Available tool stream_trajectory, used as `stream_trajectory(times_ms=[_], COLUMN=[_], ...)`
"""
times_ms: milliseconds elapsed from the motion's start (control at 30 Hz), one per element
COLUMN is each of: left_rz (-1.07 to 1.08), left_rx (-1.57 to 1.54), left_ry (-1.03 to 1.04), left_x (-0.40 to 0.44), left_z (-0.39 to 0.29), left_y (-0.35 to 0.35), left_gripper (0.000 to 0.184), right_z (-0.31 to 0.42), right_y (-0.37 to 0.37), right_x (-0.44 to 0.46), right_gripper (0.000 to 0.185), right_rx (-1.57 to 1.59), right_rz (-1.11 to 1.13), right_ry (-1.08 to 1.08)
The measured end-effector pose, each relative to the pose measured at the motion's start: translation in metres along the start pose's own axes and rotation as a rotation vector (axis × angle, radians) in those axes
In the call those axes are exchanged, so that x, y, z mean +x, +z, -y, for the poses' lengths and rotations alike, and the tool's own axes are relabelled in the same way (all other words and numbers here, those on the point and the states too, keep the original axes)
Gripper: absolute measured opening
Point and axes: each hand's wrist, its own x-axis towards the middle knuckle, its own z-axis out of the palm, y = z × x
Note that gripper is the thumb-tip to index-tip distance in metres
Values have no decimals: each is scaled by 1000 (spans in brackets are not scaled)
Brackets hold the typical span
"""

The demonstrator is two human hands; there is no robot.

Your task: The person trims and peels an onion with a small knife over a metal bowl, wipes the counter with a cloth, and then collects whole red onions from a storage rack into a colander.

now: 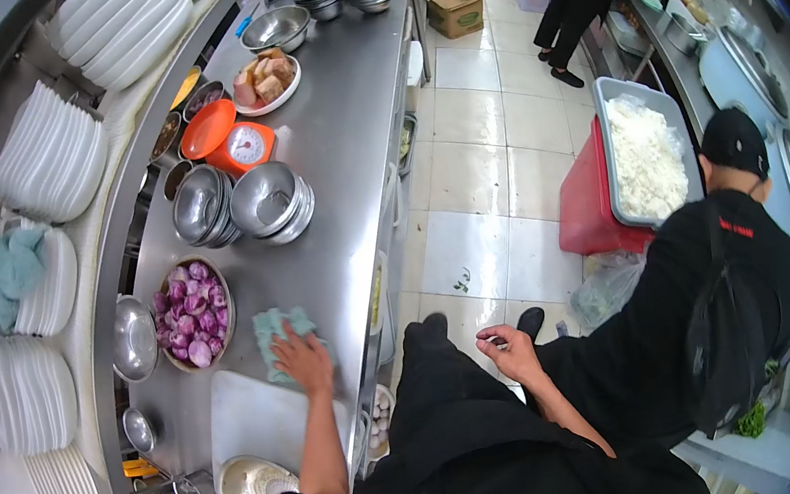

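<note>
Head view: at the left, white plates (32, 394) stand stacked on a shelf beside the bench (330, 140). On the bench, near its shelf-side edge, a metal bowl (133, 339) sits next to purple onions (190, 311) in a round bowl. Right of these and nearer the wearer lies a white board (262, 417); just past its far edge, towards the bench's aisle-side edge, is a crumpled green cloth (272, 327). The left hand (304, 359) rests palm down on it, its grip flat with fingers spread, not closed round it. The cloth shows beyond the fingertips and to their left; partly covered, its long axis cannot be told. The left hand is clearly the nearer one. The right hand (511, 352) hangs past the aisle-side edge, well apart from the cloth, its grip loosely curled; whether it pinches anything, I cannot tell. Further right, a co-worker in black (666, 310) bends beside a red bin (590, 194).
</note>
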Motion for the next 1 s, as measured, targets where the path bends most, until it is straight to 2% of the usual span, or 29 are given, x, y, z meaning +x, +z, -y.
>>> stream_trajectory(times_ms=[133,233,400,500,567,700,800,867,933,1000], left_rz=[104,114,91,64,-25,-86,-137,-155,-63,-65], left_rx=[-47,-79,-158,-194,-139,-46,-78,-125,-109,-107], left_ry=[277,376,395,309,176,-16,-20,-73,-11,124], left_x=[-12,27,111,164,210,313,364,375,370,358], left_z=[-63,-117,-217,-282,-312,-341,-346,-357,-376,-416], left_y=[-1,6,49,51,66,81,92,99,106,121], left_gripper=[60,59,59,58,60,63,63,63,63,64], right_z=[19,42,80,90,89,71,71,58,39,21], right_y=[14,21,9,-12,-29,-63,-87,-99,-106,-112], right_x=[60,115,201,236,255,286,311,338,371,416], right_gripper=[22,23,23,24,24,24,23,22,22,23], right_rx=[18,21,19,24,-36,-84,-35,-59,-37,11], right_rz=[95,167,163,113,70,-3,-58,-76,-63,6], right_ry=[-46,-61,1,48,81,166,264,257,259,278])
